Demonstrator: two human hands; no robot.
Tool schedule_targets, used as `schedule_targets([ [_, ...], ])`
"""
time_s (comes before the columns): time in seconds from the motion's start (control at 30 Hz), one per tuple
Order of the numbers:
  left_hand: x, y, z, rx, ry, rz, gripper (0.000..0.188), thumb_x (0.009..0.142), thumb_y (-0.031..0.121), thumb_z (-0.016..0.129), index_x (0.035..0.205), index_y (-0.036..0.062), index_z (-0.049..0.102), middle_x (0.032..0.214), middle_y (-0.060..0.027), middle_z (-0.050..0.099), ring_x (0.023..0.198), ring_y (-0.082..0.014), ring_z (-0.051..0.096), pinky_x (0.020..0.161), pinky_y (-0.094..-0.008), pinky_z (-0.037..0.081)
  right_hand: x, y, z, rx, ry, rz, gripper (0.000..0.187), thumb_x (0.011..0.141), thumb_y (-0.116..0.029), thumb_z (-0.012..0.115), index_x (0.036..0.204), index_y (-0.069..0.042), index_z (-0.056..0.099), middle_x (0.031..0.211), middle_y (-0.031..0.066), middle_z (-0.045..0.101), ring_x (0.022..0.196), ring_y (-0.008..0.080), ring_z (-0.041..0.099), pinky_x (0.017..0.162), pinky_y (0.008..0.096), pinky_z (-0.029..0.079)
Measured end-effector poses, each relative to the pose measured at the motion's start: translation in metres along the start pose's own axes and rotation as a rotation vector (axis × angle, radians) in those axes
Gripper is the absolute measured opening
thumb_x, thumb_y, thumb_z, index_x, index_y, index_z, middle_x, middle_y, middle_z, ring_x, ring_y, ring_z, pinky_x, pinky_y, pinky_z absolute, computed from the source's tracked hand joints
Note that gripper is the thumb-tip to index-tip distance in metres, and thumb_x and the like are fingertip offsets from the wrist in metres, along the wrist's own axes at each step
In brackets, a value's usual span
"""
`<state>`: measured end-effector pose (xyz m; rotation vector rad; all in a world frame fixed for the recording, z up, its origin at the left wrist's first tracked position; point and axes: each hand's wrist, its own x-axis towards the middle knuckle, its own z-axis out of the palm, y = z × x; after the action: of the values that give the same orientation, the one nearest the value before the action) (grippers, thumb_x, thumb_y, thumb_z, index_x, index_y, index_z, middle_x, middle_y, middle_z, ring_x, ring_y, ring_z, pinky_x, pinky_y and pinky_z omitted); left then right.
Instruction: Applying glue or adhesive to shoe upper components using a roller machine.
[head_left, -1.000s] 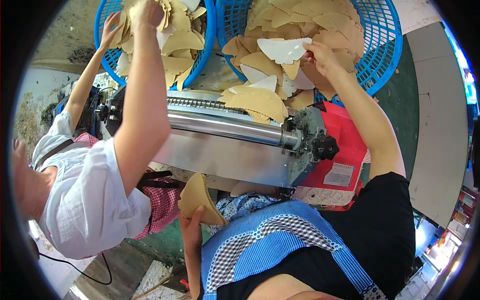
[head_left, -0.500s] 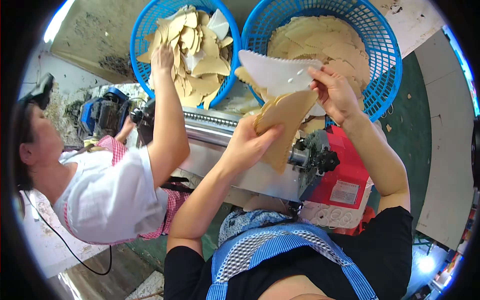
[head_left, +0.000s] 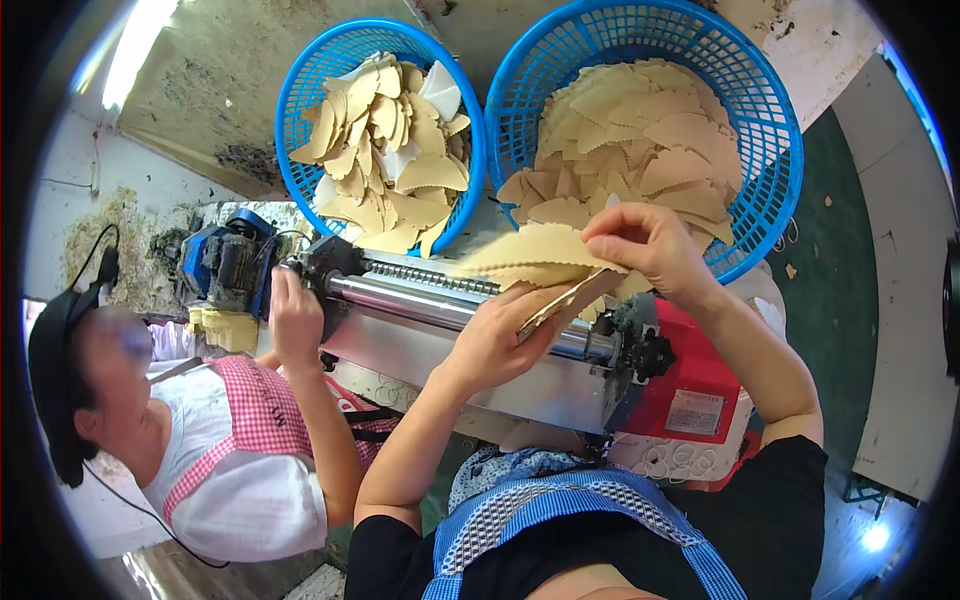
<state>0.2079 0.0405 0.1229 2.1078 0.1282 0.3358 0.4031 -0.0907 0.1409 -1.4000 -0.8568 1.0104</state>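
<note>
Both hands (head_left: pixel 498 340) at tan scalloped pieces (head_left: pixel 530 255) above a metal roller (head_left: pixel 400 302), blue baskets (head_left: pixel 797 160) beyond

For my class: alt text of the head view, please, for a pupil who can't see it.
A person's left hand holds a stack of tan scalloped pieces, the right hand at the edge of another piece, above a roller machine. Beyond stand two blue baskets of similar pieces; a capped co-worker is at left.

The polished steel roller (head_left: pixel 405 298) is partly hidden by the left hand (head_left: pixel 500 338), whose fingers are partly covered by thin, tan, scalloped-edged sheet pieces (head_left: pixel 540 250). The pieces' left end is blurred. Print on the white rectangular label (head_left: pixel 694 411) is rendered too small to be read. The blue patterned fabric apron (head_left: pixel 550 493) is cut off by the lower edge.
</note>
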Motion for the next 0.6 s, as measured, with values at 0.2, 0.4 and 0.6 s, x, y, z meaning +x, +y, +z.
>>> schedule_targets([
  [0.2, 0.003, 0.004, 0.004, 0.025, -0.069, 0.056, 0.031, 0.078, 0.004, 0.062, 0.108, 0.0049, 0.061, 0.104, -0.0168, 0.061, 0.091, -0.0345, 0.06, 0.075, -0.0373, 0.049, 0.003, 0.021, -0.002, 0.353, -0.27, 0.338, 0.032, 0.084, -0.014, 0.063, 0.113, -0.002, 0.056, 0.099, 0.0013, 0.061, 0.086, 0.0056, 0.056, 0.072, 0.0203, 0.044],
  [0.4, -0.023, -0.001, -0.003, -0.438, 0.124, -0.214, 0.025, 0.079, 0.001, 0.062, 0.105, 0.0001, 0.06, 0.115, -0.01, 0.06, 0.099, -0.0177, 0.058, 0.085, -0.0291, 0.044, 0.045, -0.002, -0.039, 0.183, 0.222, 0.023, 0.028, 0.083, -0.018, 0.065, 0.107, -0.005, 0.059, 0.095, 0.0021, 0.062, 0.083, 0.0086, 0.058, 0.074, 0.0238, 0.048],
  [0.6, -0.082, -0.003, -0.026, -0.665, 0.574, -0.517, 0.032, 0.083, 0.003, 0.059, 0.114, -0.0048, 0.054, 0.099, -0.0088, 0.063, 0.086, -0.0151, 0.062, 0.076, -0.0267, 0.05, 0.114, 0.066, -0.208, -1.148, 0.885, 0.012, 0.035, 0.077, -0.032, 0.069, 0.1, -0.008, 0.059, 0.085, 0.007, 0.061, 0.079, 0.0204, 0.06, 0.07, 0.0338, 0.049],
])
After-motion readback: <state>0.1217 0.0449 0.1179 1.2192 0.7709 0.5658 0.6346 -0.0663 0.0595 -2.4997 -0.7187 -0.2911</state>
